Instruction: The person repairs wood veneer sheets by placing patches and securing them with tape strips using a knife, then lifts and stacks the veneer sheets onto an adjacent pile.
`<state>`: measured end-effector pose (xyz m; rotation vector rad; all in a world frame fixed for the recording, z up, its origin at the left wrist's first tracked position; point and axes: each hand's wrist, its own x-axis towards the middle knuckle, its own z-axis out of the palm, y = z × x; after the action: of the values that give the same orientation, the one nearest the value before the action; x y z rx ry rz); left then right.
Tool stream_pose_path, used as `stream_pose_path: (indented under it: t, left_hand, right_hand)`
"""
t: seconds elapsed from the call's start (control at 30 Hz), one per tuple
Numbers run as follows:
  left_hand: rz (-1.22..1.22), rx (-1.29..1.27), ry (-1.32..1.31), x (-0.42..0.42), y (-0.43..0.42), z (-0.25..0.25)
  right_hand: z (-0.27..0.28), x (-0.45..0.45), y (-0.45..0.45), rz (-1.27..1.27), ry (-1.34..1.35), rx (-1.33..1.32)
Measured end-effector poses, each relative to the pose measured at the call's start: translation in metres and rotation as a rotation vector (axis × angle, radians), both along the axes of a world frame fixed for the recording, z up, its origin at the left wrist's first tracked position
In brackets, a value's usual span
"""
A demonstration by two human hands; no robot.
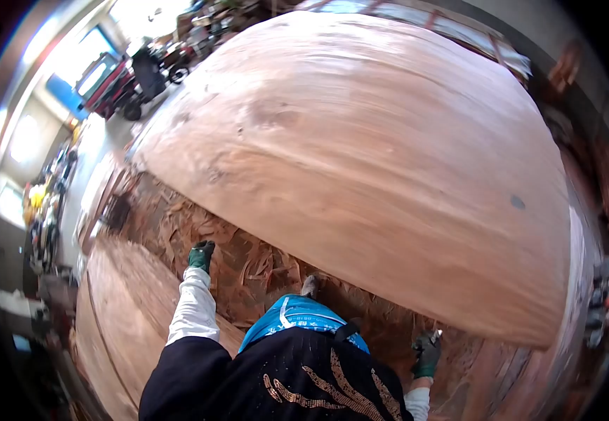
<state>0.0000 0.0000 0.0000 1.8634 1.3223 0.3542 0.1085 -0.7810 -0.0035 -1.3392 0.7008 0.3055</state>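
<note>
A large reddish-brown wood veneer sheet [360,161] fills the middle of the head view, its near edge running diagonally. My left hand [201,256], in a green and dark glove, is apart from the sheet, over scraps; its fingers look curled, but what they hold, if anything, is too small to make out. In a similar glove, my right hand [426,353] is closed around a small shiny object [438,332] that I cannot identify, just below the sheet's near edge.
Torn veneer scraps [178,217] litter the floor between the sheet and another wood stack [136,309] at lower left. A red vehicle [108,84] stands at upper left. Cluttered items [606,302] lie at the right edge.
</note>
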Motion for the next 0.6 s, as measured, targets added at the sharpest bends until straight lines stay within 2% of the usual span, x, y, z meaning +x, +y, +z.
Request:
stream_pose_path:
  t: [0.07,0.1,0.17,0.2,0.3,0.37,0.43,0.53,0.6]
  left_hand:
    - [-0.002,0.02,-0.08,-0.018,-0.002,-0.005]
    - [0.059,-0.015,-0.045,-0.039,-0.017,-0.03]
    - [0.129,0.035,0.014,-0.037,-0.009,-0.023]
    - [0.139,0.089,0.017,-0.029,0.008,0.017]
    - [0.123,0.059,-0.008,-0.022,0.03,0.013]
    - [0.09,0.03,-0.113,0.006,0.012,0.017]
    - [0.036,0.188,-0.063,0.025,0.042,-0.002]
    - [-0.104,0.533,0.079,0.081,0.028,0.057]
    - [-0.193,0.708,0.07,0.12,0.041,0.065]
  right_hand:
    - [0.008,0.01,-0.014,-0.077,-0.028,0.005]
    - [0.041,0.019,-0.019,-0.05,-0.105,0.01]
    - [0.063,0.049,0.011,-0.041,-0.264,0.148]
    - [0.071,0.058,0.057,-0.058,-0.233,0.134]
    - [0.092,0.07,0.108,0.121,-0.164,0.13]
    - [0.114,0.082,0.147,0.246,-0.083,0.016]
    - [0.116,0.09,0.191,0.359,-0.057,-0.029]
    - [0.104,0.1,0.231,0.46,-0.111,-0.103]
    - [0.1,0.114,0.262,0.474,-0.141,-0.215]
